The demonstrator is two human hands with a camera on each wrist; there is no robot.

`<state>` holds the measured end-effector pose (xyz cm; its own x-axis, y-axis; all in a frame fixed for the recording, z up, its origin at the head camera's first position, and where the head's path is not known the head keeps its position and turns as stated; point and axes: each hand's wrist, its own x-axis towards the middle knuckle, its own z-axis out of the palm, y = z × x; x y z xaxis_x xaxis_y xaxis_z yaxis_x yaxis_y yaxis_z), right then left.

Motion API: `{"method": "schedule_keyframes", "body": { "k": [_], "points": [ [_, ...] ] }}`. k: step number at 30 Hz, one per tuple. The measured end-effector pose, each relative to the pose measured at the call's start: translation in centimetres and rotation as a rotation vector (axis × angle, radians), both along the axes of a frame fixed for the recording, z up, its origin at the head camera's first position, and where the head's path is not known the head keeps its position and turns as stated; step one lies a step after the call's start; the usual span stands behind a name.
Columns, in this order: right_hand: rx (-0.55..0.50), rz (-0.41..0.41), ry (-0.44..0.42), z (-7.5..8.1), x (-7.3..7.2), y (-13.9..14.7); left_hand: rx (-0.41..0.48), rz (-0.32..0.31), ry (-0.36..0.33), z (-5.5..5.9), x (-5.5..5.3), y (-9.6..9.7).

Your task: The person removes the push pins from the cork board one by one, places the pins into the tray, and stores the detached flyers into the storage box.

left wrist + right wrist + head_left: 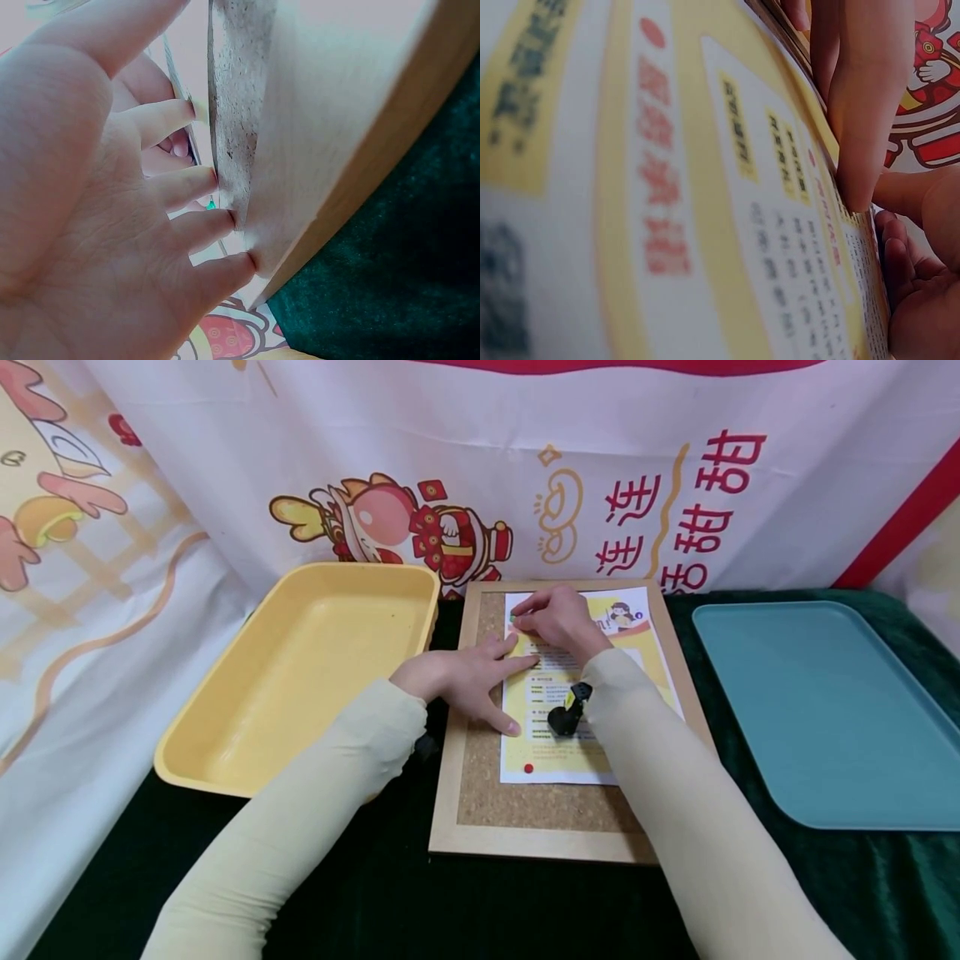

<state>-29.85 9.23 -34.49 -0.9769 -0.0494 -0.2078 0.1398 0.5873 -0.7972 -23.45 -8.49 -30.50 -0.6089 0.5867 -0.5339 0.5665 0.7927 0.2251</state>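
Observation:
A yellow and white printed sheet lies on a cork board with a pale wooden frame. My left hand rests with spread, straight fingers across the sheet's left edge and the cork beside it. At the sheet's upper left corner, my right hand pinches a small green push pin, mostly hidden by the fingertips. The pin's green also shows in the left wrist view. A red push pin sits at the sheet's lower left corner. Close up, the right wrist view shows red and black print.
To the left of the board stands a yellow tub. A flat blue-green tray lies to the right. Dark green cloth covers the table, and a printed white curtain hangs behind.

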Motion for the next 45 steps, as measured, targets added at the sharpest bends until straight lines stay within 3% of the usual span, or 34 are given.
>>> {"method": "schedule_keyframes", "body": {
  "k": [31,39,45],
  "points": [
    [0.026,-0.027,-0.014,0.21,-0.19,-0.46,-0.013,0.006,0.006,0.20,0.16,0.14],
    [0.032,0.015,0.020,0.02,-0.08,-0.38,-0.017,-0.019,0.024,0.12,0.09,0.12],
    [-0.019,0.062,-0.017,0.29,0.05,0.15,-0.015,-0.030,0.027,-0.03,-0.02,0.10]
  ]
}}
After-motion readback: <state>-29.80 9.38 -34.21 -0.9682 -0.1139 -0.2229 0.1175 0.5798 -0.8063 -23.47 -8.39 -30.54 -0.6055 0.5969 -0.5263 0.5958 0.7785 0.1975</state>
